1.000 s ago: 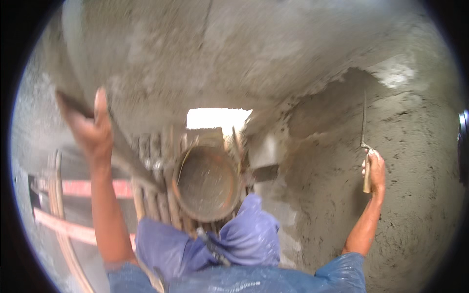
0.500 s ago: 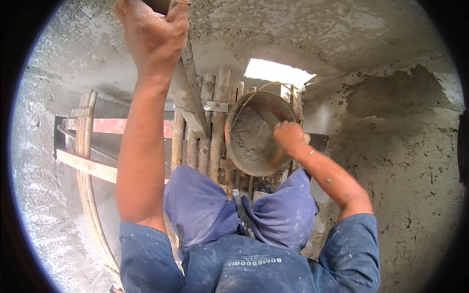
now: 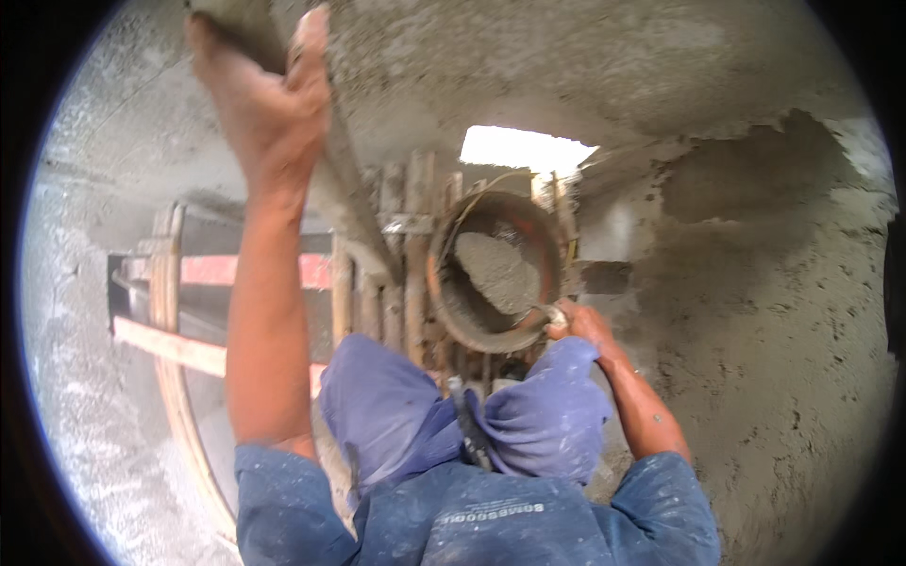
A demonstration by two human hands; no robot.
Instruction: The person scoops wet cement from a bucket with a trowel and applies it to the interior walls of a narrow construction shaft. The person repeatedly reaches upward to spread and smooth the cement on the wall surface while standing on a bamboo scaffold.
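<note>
My left hand (image 3: 269, 108), raised at the upper left, grips a long cement-grey board (image 3: 354, 217) that slants down toward a round bucket. My right hand (image 3: 580, 325) is closed on a trowel (image 3: 553, 316) at the near right rim of the bucket (image 3: 444, 302). Grey wet mortar (image 3: 495, 269) lies inside the bucket; some of the trowel's blade is hard to make out against it. A thin wire handle arches over the bucket's far side.
The bucket stands on bamboo poles (image 3: 415, 274) beyond my knees. At the left are bent bamboo poles (image 3: 175, 396) and reddish planks (image 3: 226, 271). A rough plastered wall (image 3: 774, 358) rises at the right, and a bright opening (image 3: 514, 143) shows at the back.
My right hand has come from the right wall into the bucket with the trowel, then down to its near rim. My left hand has risen, then dipped slightly. The view has shifted.
</note>
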